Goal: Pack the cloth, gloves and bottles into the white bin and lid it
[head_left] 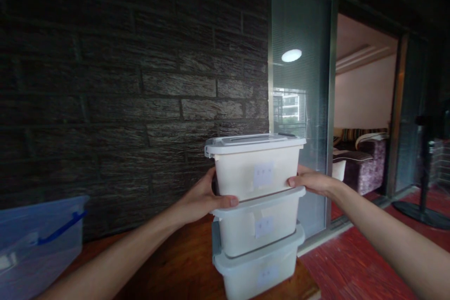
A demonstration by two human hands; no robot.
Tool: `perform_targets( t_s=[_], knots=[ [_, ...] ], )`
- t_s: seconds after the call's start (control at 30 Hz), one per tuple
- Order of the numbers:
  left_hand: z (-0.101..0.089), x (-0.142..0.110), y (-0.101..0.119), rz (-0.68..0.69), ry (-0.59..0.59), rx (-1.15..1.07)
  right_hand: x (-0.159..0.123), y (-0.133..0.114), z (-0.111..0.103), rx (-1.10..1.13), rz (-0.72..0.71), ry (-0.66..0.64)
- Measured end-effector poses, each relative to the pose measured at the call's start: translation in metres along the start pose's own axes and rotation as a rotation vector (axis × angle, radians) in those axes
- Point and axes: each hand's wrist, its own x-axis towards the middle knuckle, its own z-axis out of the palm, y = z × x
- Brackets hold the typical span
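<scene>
Three white lidded storage boxes stand in a stack, each with a pale paper label on its front. My left hand [214, 197] grips the left end of the top storage box [239, 173], its thumb along the lower front edge. At the opposite end, my right hand [309, 180] holds the same box, thumb on the front and fingers hidden behind. The top box appears to rest on the middle storage box [239, 234]; I cannot tell if there is a slight gap. Beneath that is the bottom storage box [242, 283].
The stack stands on a wooden table [168, 262]. A clear plastic bin [66, 229] with a blue handle is at the left. Behind rises a dark brick wall [158, 70]. A sliding glass door [305, 150], a sofa [372, 168] and a black stand [423, 211] are to the right.
</scene>
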Motion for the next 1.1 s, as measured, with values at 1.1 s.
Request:
perform_targets(
  t_s=[1.1],
  knots=[
    [0.002, -0.001, -0.001, -0.055, 0.012, -0.015, -0.003, -0.002, 0.013, -0.002, -0.043, 0.1]
  ],
)
